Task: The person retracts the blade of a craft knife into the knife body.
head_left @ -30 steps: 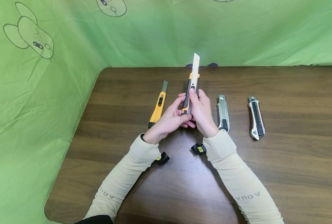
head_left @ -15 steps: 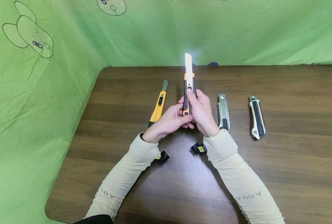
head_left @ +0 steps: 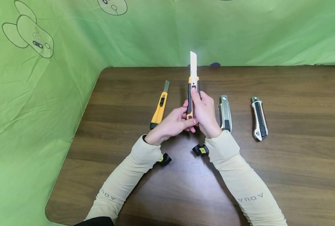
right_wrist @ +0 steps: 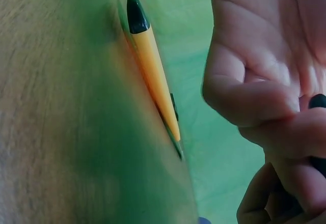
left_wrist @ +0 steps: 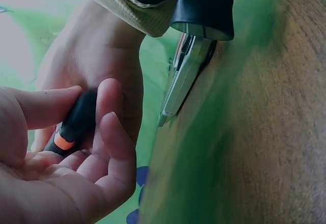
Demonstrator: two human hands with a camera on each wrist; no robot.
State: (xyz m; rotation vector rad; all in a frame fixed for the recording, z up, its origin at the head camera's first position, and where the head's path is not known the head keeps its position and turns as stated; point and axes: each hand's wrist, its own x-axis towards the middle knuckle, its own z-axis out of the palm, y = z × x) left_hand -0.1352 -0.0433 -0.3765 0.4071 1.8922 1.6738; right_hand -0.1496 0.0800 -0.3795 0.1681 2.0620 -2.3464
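Observation:
Both hands hold an orange-and-black utility knife upright over the table, its long blade extended and pointing away. My right hand grips the handle from the right, thumb on the slider. Around the lower end, my left hand pinches the knife between thumb and fingers. In the left wrist view the dark butt of the knife shows between the thumb and fingertips. A yellow utility knife with a short length of blade out lies left of the hands.
On the wooden table, a silver utility knife lies just right of the right hand. Farther right lies a white-and-black utility knife. A green cloth with printed cartoon figures hangs along the back and left edges.
The held knife tilts left, then swings slightly back right and now stands nearly straight. Both hands keep their hold; the knives on the table stay put.

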